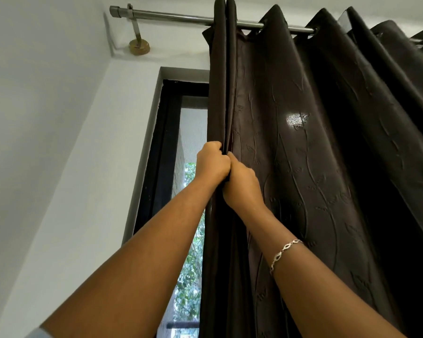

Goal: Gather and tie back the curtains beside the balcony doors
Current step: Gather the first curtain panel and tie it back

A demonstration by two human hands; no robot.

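A dark brown curtain [303,147] with an embossed leaf pattern hangs in folds from a metal rod [171,17] over the balcony door. My left hand [211,163] grips the curtain's left edge, fingers curled round the fabric. My right hand [242,185] grips the same edge just below and to the right, touching the left hand. A thin chain bracelet [285,252] sits on my right forearm. No tie-back is in view.
The black door frame [161,152] and a strip of glass [191,240] with green leaves behind it show left of the curtain. White walls meet in a corner at the left. The rod's bracket [138,42] is fixed near the ceiling.
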